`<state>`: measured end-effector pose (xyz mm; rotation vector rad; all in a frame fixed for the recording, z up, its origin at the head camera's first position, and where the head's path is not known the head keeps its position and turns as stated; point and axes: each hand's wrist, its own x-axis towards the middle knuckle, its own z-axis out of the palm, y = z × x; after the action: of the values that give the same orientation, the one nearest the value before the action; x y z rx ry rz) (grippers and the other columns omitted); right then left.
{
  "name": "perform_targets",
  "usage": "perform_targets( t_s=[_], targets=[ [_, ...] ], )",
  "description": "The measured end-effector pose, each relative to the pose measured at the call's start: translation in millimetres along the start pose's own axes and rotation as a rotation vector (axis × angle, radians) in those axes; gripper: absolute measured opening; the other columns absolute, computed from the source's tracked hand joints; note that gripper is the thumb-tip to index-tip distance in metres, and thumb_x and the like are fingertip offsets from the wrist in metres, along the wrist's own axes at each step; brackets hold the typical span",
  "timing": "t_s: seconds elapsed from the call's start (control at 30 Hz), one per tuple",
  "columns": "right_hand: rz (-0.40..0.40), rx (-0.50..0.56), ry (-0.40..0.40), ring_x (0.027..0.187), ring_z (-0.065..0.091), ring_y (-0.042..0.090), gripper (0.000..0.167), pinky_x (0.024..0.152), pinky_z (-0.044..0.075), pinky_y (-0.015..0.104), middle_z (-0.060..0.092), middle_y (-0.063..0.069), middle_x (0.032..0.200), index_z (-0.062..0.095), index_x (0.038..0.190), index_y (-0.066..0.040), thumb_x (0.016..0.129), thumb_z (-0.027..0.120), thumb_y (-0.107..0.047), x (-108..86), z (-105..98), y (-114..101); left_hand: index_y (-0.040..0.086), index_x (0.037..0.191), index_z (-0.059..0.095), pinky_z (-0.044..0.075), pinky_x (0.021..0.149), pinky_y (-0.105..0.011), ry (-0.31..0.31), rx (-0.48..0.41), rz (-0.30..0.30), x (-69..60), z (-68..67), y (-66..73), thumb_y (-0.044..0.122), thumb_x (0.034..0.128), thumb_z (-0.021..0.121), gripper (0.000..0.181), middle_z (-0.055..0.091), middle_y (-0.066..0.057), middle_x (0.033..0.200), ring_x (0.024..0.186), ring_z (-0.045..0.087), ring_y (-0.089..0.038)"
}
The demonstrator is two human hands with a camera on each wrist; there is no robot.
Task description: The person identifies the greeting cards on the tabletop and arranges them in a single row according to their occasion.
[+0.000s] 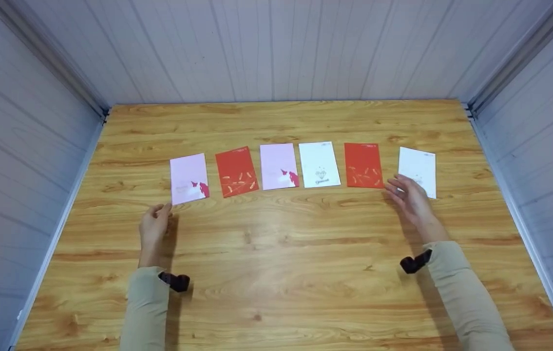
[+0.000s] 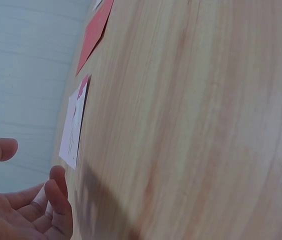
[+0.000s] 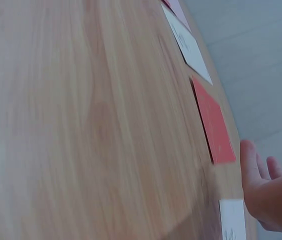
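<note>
Several thin cards or booklets lie flat in a loose row. From the left in the head view come a pink one [image 1: 188, 178], a tilted red one [image 1: 235, 171], a second pink one [image 1: 279, 166], a white one [image 1: 319, 165], a second red one [image 1: 363, 165] and a second white one [image 1: 417, 168]. My left hand [image 1: 154, 224] is by the near left corner of the leftmost pink card, fingers loosely bent and thumb apart, holding nothing. Over the near left part of the rightmost white card hovers my right hand [image 1: 411, 200], its fingers relaxed and without anything in them, partly covering that card.
The cards lie on a wood-grain table [image 1: 266, 253]. Pale panelled walls stand at the back [image 1: 266, 48], the left [image 1: 18, 131] and the right [image 1: 539, 131]. A small black wrist camera sticks out from each beige sleeve [image 1: 145, 307].
</note>
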<state>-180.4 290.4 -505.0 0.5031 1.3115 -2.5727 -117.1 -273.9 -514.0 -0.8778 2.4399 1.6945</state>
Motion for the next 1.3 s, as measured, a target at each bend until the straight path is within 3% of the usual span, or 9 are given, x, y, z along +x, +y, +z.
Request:
perform_targets(
  t_s=[0.13,0.27,0.5,0.63,0.77,1.0,1.3],
  targets=[
    [0.013,-0.047,-0.02,0.106,0.05,0.027,0.021,0.097,0.023,0.038,0.062,0.01,0.094,0.044,0.111,0.0,0.092,0.044,-0.009,6.2,22.1,11.0,0.002,0.124,0.045,0.043,0.06,-0.028,0.006,-0.009,0.0,1.5,-1.3,-0.1,0.037,0.0896,0.045,0.049,0.052,-0.016,0.106,0.069,0.05,-0.018],
    [0.017,-0.098,-0.06,0.11,0.046,0.031,0.032,0.097,0.024,0.04,0.061,0.011,0.1,0.036,0.122,0.004,0.094,0.04,-0.011,13.8,38.9,25.0,0.002,0.124,0.044,0.042,0.057,-0.028,-0.002,-0.022,-0.013,2.9,-1.8,-0.1,0.037,0.0894,0.046,0.05,0.052,-0.015,0.103,0.061,0.045,-0.013],
    [0.033,-0.193,-0.079,0.107,0.047,0.034,0.035,0.093,0.03,0.042,0.054,0.021,0.111,0.034,0.124,0.008,0.095,0.038,-0.01,23.7,71.7,48.9,0.002,0.123,0.046,0.041,0.057,-0.028,0.002,-0.054,-0.017,5.8,-3.0,0.3,0.037,0.0893,0.047,0.048,0.05,-0.014,0.09,0.062,0.045,-0.014],
    [0.079,-0.237,-0.092,0.103,0.052,0.031,0.039,0.092,0.032,0.041,0.054,0.022,0.11,0.031,0.128,0.009,0.094,0.038,-0.01,29.7,91.3,62.2,0.002,0.125,0.044,0.04,0.056,-0.028,-0.003,-0.037,-0.016,8.6,-3.5,1.3,0.039,0.0889,0.046,0.052,0.048,-0.014,0.094,0.058,0.042,-0.011],
    [0.121,-0.254,-0.077,0.099,0.055,0.03,0.037,0.089,0.036,0.04,0.055,0.02,0.105,0.037,0.124,0.007,0.093,0.043,-0.012,34.7,110.8,76.1,0.0,0.126,0.043,0.042,0.063,-0.03,0.008,0.0,-0.011,10.2,-4.6,3.0,0.04,0.0885,0.046,0.055,0.048,-0.015,0.107,0.067,0.045,-0.014],
    [0.178,-0.332,-0.063,0.097,0.056,0.03,0.037,0.085,0.04,0.038,0.05,0.025,0.113,0.041,0.123,0.007,0.091,0.047,-0.012,40.6,143.2,99.9,-0.003,0.128,0.04,0.037,0.085,-0.036,0.034,0.07,0.003,13.6,-4.5,6.7,0.034,0.0885,0.048,0.055,0.046,-0.019,0.121,0.103,0.044,-0.027],
    [0.205,-0.396,-0.067,0.082,0.062,0.024,0.03,0.077,0.045,0.035,0.062,0.015,0.089,0.049,0.112,0.004,0.087,0.054,-0.012,45.4,176.9,124.6,-0.005,0.124,0.046,0.035,0.086,-0.039,0.061,0.152,0.028,18.3,-3.7,7.6,0.033,0.0874,0.051,0.052,0.05,-0.019,0.114,0.102,0.046,-0.029]
  ],
)
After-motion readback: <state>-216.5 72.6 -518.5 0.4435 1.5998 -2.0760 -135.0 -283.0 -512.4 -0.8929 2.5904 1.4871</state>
